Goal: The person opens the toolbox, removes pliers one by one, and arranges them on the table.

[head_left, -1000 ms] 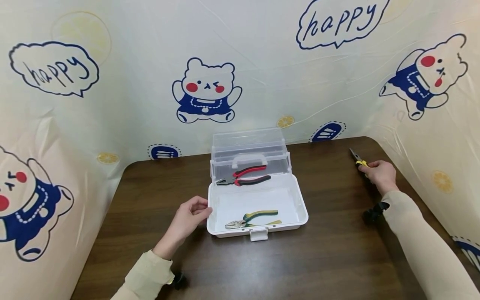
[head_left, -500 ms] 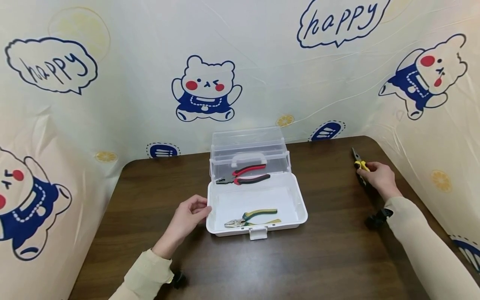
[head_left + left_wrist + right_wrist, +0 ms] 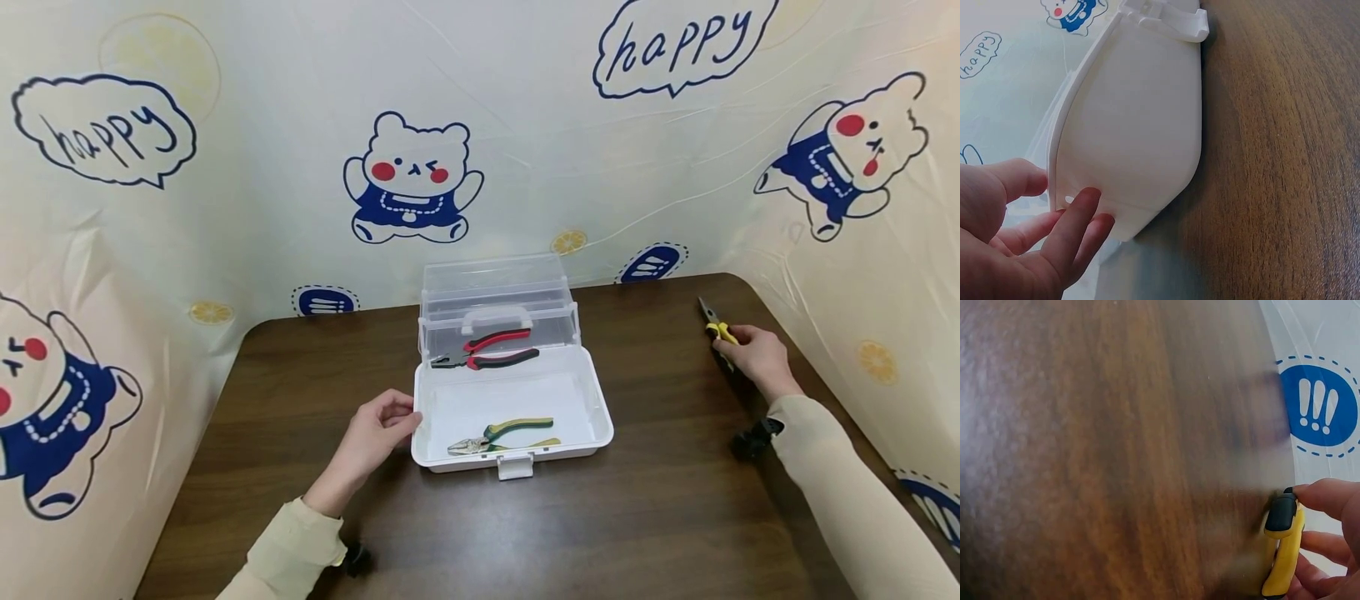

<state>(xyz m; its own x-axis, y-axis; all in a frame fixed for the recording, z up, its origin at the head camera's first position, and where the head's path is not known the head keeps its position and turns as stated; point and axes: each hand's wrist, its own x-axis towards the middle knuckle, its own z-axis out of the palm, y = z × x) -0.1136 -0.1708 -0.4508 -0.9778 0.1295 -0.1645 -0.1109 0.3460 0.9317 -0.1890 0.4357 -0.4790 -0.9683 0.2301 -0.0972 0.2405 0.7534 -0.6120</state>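
Note:
My left hand [image 3: 378, 427] holds the left rim of a white toolbox [image 3: 513, 392]. In the left wrist view, the thumb is at the inner side of the rim, and the fingers [image 3: 1072, 228] press the outer wall. Far to the right, my right hand [image 3: 761, 358] pinches yellow-and-black needle-nose pliers [image 3: 722, 333] by the handles, their jaws pointing away from me. The right wrist view shows the pliers' handles [image 3: 1285, 562] near the table edge. Green-and-yellow pliers [image 3: 517, 429] lie inside the box. Red-and-black pliers [image 3: 498, 362] lie at its back, by the raised lid.
The toolbox's transparent lid [image 3: 498, 283] stands raised at the back, with its handle [image 3: 497, 317]. A white latch [image 3: 515, 467] hangs at the front. The brown wooden table [image 3: 637, 517] is bordered at the back and sides by a printed curtain [image 3: 247, 208].
My right hand has shifted slightly, and the needle-nose pliers have turned a little in its fingers. My left hand and the toolbox stay where they were.

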